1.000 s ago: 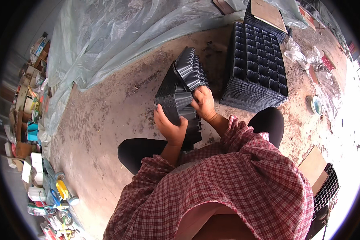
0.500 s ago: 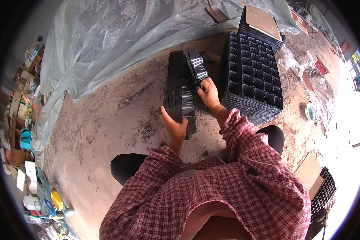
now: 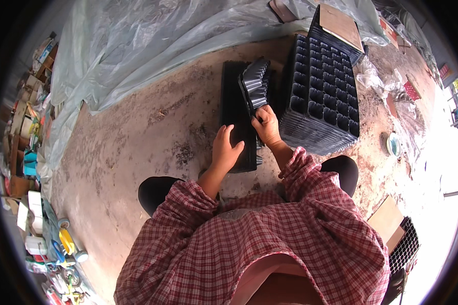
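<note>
My right hand (image 3: 266, 126) is closed on the near end of a black plastic seedling tray (image 3: 255, 84), which stands on edge with its ribbed cell bottoms facing right. Whether it is one tray or several nested together I cannot tell. Left of it and partly beneath lies a dark stack of seedling trays (image 3: 230, 94), its flat side toward me. My left hand (image 3: 226, 150) is open over the near left part of that stack, thumb and fingers apart. Just right of my right hand rises a tall stack of seedling trays (image 3: 320, 84), cells facing up.
Behind the tall stack are more trays topped by a cardboard piece (image 3: 340, 24). Plastic sheeting (image 3: 152, 46) covers the far side. Clutter, including a yellow item (image 3: 66, 241), lines the left. A round container (image 3: 393, 144) and a black mesh crate (image 3: 404, 244) are at right.
My left hand has let go of the upright stack of trays and opened. That stack has tipped over to lie flatter and farther right. My right hand keeps its grip on the tray.
</note>
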`<control>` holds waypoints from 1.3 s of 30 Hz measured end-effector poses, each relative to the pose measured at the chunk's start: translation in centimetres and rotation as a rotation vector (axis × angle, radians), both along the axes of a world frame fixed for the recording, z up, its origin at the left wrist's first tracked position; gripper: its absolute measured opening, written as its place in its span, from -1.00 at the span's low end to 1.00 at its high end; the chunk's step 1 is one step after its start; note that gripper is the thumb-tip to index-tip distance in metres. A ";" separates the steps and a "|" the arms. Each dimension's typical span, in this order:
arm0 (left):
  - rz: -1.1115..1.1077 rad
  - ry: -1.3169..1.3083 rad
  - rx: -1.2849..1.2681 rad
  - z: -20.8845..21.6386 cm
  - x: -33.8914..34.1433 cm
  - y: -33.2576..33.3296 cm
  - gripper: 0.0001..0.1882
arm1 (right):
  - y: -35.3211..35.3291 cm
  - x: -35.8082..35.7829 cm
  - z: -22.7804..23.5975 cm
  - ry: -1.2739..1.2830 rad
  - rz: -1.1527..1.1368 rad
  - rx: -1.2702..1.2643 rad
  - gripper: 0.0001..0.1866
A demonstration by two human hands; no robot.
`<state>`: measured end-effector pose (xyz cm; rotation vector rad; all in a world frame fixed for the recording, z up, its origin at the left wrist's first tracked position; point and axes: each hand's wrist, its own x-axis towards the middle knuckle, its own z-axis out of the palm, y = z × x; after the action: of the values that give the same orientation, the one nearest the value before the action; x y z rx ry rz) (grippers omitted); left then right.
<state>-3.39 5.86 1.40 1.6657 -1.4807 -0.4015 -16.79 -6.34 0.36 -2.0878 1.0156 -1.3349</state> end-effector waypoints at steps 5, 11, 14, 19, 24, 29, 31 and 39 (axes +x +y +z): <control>-0.051 0.480 0.163 4.0 1.7 -2.8 -0.41 | 2.2 -1.0 3.6 -0.036 -0.024 -0.106 -0.85; -0.356 1.451 0.337 10.5 4.7 -5.3 -0.23 | 5.7 -1.3 7.4 0.185 0.116 -0.517 -0.81; -0.514 1.615 0.269 10.4 4.9 -5.4 -0.38 | 6.0 -2.0 7.4 0.321 0.207 -0.619 -0.80; -0.601 1.744 0.107 9.9 5.7 -5.8 -0.58 | 4.4 -2.2 7.9 0.382 0.233 -0.548 -0.81; -0.557 1.823 0.028 9.4 5.9 -7.0 -0.57 | 5.2 -0.2 8.9 0.321 0.123 -0.403 -0.74; -0.607 1.836 -0.014 9.9 6.6 -6.8 -0.61 | 5.6 1.7 11.1 0.301 -0.059 -0.269 -0.47; -0.623 1.827 -0.039 10.4 6.4 -6.9 -0.60 | 5.0 1.6 12.4 0.224 -0.121 -0.290 -0.43; -0.616 1.845 -0.065 11.1 6.6 -6.1 -0.68 | -1.4 -3.3 15.5 -0.016 -0.387 -0.289 -0.42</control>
<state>3.26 -0.22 12.46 0.1852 -0.4025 -1.5872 -20.04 -7.79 15.89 -2.1500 1.3377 -1.7758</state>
